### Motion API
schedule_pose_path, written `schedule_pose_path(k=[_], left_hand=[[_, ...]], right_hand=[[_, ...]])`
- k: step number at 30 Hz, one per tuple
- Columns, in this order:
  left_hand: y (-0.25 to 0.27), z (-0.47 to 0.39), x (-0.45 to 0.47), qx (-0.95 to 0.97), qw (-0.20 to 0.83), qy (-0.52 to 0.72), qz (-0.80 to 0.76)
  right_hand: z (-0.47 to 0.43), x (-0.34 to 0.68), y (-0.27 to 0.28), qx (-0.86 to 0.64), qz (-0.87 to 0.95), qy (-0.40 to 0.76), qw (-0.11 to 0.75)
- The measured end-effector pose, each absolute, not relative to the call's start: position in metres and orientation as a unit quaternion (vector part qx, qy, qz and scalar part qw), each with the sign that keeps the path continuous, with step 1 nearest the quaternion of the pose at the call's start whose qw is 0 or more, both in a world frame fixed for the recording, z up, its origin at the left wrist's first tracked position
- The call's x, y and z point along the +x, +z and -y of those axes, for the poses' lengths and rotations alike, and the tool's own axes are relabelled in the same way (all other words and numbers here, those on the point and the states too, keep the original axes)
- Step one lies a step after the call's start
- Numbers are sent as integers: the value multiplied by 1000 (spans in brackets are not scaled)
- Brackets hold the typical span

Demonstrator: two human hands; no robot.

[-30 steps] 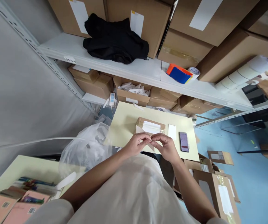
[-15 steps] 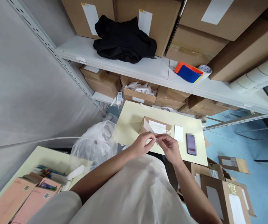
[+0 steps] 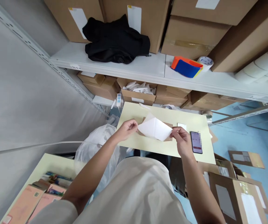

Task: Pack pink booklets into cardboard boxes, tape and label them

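Observation:
A white sheet of paper [image 3: 154,128] with a crease down its middle is stretched between my two hands. My left hand [image 3: 128,128] pinches its left corner, and my right hand [image 3: 181,137] pinches the right corner. Beneath the sheet lies a small cardboard box [image 3: 168,137], mostly covered by it, on the pale yellow table [image 3: 131,112]. Just beyond my right hand is a white card [image 3: 182,125], partly hidden. To the right of that hand a phone [image 3: 196,142] lies with its screen lit.
Behind the table stands a shelf [image 3: 124,69] with cardboard boxes, a black garment [image 3: 116,42] and a tape roll [image 3: 205,62]. A clear plastic bag [image 3: 94,146] hangs at the table's left. Pink boxes [image 3: 24,202] lie at lower left. Open cartons [image 3: 232,189] stand on the floor at right.
My hands were close together over the box, fingers meeting at a narrow piece of the paper. Now they are apart, with the sheet spread wide between them.

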State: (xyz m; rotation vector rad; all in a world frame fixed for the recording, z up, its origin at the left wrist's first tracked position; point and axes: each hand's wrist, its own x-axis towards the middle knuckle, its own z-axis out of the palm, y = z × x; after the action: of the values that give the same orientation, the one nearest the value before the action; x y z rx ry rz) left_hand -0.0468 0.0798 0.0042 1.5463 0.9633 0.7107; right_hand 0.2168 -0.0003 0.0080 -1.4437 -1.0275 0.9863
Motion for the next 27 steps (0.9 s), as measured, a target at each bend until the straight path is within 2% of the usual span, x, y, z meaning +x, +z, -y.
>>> schedule_pose_path(k=[5,9,11,14,18,21,24,27], left_hand=[[-6,-136,-62,728,487,188,-444],[-10,-186,-57,812,319,114,-476],[-10,-214,-44,833,243,90,-489],[-13,-258,-17,816,189,100,-537],[-20,-309,8,737,220,174,-615],[-22,-311,9,675,271,215,-652],[-13,-253,10,661,288,252,-645],[3,-154,28,771,339,285,-457]], right_hand=[[9,255,-3,-683,385,338,521],[29,274,-12,-753,314,242,526],[38,274,-14,-767,297,229,520],[46,266,-14,-773,291,242,509],[48,254,-13,-759,294,263,518],[45,249,-13,-737,316,283,525],[37,245,-12,-708,340,310,536],[25,235,-8,-666,370,344,549]])
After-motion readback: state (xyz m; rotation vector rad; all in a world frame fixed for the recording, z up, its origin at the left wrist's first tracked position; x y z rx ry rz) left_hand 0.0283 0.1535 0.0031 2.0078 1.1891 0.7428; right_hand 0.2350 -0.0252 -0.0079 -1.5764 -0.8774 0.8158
